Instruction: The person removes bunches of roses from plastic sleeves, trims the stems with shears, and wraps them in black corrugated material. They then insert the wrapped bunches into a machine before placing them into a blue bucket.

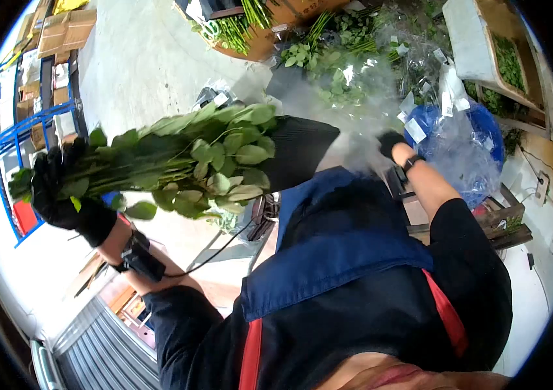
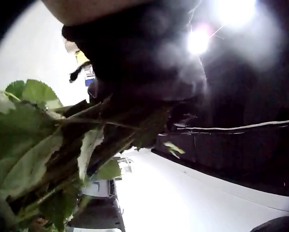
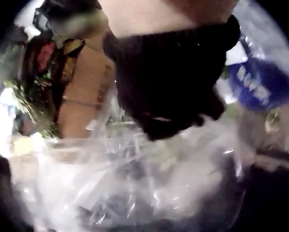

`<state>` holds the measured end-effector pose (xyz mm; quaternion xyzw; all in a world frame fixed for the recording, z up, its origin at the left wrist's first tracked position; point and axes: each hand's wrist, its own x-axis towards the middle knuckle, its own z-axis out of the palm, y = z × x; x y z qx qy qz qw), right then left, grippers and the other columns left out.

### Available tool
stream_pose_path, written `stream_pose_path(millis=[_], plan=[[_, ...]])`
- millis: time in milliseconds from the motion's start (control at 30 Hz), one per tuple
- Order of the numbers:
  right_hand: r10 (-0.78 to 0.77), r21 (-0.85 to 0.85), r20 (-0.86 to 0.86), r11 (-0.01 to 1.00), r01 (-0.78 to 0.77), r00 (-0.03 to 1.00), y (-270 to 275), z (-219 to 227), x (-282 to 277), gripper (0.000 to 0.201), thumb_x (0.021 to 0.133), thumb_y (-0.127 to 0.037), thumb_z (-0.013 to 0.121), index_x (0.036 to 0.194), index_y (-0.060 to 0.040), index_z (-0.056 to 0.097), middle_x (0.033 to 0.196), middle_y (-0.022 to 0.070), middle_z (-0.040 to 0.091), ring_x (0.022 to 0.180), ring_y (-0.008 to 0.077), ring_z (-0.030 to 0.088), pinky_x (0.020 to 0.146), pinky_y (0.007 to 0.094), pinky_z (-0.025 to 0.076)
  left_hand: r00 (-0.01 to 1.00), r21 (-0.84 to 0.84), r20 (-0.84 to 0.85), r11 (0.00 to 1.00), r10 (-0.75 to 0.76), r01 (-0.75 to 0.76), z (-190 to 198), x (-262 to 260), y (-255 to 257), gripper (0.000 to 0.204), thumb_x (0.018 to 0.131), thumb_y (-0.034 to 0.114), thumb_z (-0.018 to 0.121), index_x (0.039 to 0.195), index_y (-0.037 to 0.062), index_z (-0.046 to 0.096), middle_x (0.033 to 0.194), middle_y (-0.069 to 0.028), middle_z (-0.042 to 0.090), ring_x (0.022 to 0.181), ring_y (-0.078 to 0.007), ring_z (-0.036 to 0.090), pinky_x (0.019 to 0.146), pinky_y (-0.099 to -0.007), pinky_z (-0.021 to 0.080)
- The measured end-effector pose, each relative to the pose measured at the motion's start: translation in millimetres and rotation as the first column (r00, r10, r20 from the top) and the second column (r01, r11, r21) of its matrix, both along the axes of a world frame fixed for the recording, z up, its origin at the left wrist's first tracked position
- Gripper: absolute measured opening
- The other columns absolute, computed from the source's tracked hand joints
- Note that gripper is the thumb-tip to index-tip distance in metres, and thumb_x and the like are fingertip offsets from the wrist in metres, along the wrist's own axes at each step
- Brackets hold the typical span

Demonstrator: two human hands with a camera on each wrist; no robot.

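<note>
My left hand, in a black glove, grips the stems of a leafy green bunch held out across the left of the head view. Black ridged wrapping covers the bunch's right end and hides what is inside. Close up in the left wrist view, the leaves and stems run out from under the dark glove. My right hand, also gloved in black, holds clear plastic film, which spreads below the fingers in the right wrist view and blurs the head view.
A blue tub with crumpled clear plastic and white tags stands at the right. Leafy bunches lie at the back, next to a cardboard box. Blue shelving with boxes is at far left. A white-sided bin holds greenery.
</note>
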<state>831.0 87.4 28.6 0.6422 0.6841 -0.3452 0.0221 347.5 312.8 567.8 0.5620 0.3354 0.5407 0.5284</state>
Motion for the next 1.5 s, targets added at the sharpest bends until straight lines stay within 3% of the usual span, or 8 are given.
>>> stream_pose_path(millis=[100,267,433,567,867,900,1100,1500], plan=[[0.413,-0.750,0.172,0.643,-0.153,0.894,-10,72,30,0.035,0.078,-0.019,0.054,0.109,-0.0077,0.066,0.117,0.0142,0.061,0.110,0.0278,0.058,0.095,0.0388,0.044,0.979,0.030,-0.182,0.995,0.097,-0.093,-8,12,12,0.044,0.091,0.024,0.037,0.117,-0.0065,0.054,0.110,-0.0216,0.061,0.101,-0.0453,0.058,0.093,-0.0662,0.037],[0.046,0.166,-0.513,0.985,0.046,0.857,57,162,-25,0.087,0.070,-0.051,0.070,0.137,-0.0073,0.035,0.133,0.0213,0.044,0.123,0.0356,0.044,0.100,0.0389,0.038,0.832,-0.185,-0.501,0.969,-0.239,0.167,-124,177,33,0.022,0.085,0.013,0.055,0.101,0.0013,0.064,0.093,-0.0091,0.065,0.085,-0.0195,0.062,0.076,-0.0290,0.049],[-0.243,-0.046,-0.716,0.952,0.304,0.654,93,154,-77,0.080,0.071,-0.037,0.075,0.134,-0.0058,0.037,0.130,0.0184,0.046,0.122,0.0327,0.042,0.101,0.0398,0.034,0.615,-0.276,-0.591,0.847,-0.522,0.454,-245,373,42,0.069,0.059,0.052,0.074,0.106,0.0023,0.061,0.087,-0.0192,0.066,0.084,-0.0324,0.064,0.077,-0.0417,0.050],[-0.278,-0.071,-0.471,0.958,0.278,0.837,71,30,-20,0.066,0.075,-0.035,0.072,0.126,-0.0044,0.045,0.121,0.0178,0.051,0.114,0.0325,0.047,0.097,0.0397,0.037,0.654,0.356,-0.753,0.883,0.076,0.307,-288,398,37,0.094,0.050,0.061,0.073,0.120,0.0004,0.054,0.117,-0.0276,0.053,0.109,-0.0402,0.052,0.094,-0.0547,0.035],[-0.341,-0.030,-0.063,0.940,0.340,0.938,229,-129,41,0.039,0.083,-0.030,0.065,0.108,-0.0011,0.062,0.099,0.0165,0.064,0.098,0.0322,0.057,0.086,0.0393,0.044,0.687,-0.248,-0.725,0.916,0.041,-0.316,-449,-14,-36,0.042,0.076,0.035,0.069,0.103,0.0030,0.065,0.100,-0.0179,0.065,0.090,-0.0307,0.064,0.081,-0.0379,0.049],[0.083,-0.038,0.560,0.997,-0.074,0.824,253,-201,57,0.037,0.086,-0.032,0.060,0.105,-0.0003,0.062,0.093,0.0143,0.065,0.087,0.0282,0.059,0.076,0.0374,0.046,0.645,-0.323,-0.760,0.819,0.074,-0.474,-480,-72,-53,0.043,0.078,0.036,0.067,0.105,0.0026,0.065,0.101,-0.0172,0.065,0.092,-0.0308,0.063,0.082,-0.0374,0.049],[0.416,0.318,-0.444,0.901,-0.295,0.793,328,-63,-411,0.022,0.085,-0.021,0.061,0.099,-0.0028,0.062,0.090,0.0133,0.064,0.088,0.0284,0.062,0.079,0.0349,0.048,0.210,0.027,-0.941,0.680,0.264,-0.733,-590,-296,-88,0.042,0.082,0.035,0.062,0.117,0.0116,0.056,0.113,-0.0120,0.061,0.099,-0.0317,0.060,0.083,-0.0395,0.049],[0.789,-0.068,-0.010,0.612,-0.788,0.614,477,-180,-867,0.075,0.074,-0.042,0.068,0.130,-0.0004,0.041,0.125,0.0234,0.051,0.113,0.0334,0.053,0.093,0.0368,0.042,0.195,-0.084,-0.976,0.658,0.097,-0.748,-700,-451,6,0.072,0.072,0.060,0.055,0.123,0.0107,0.048,0.119,-0.0126,0.054,0.115,-0.0301,0.047,0.099,-0.0528,0.024]])
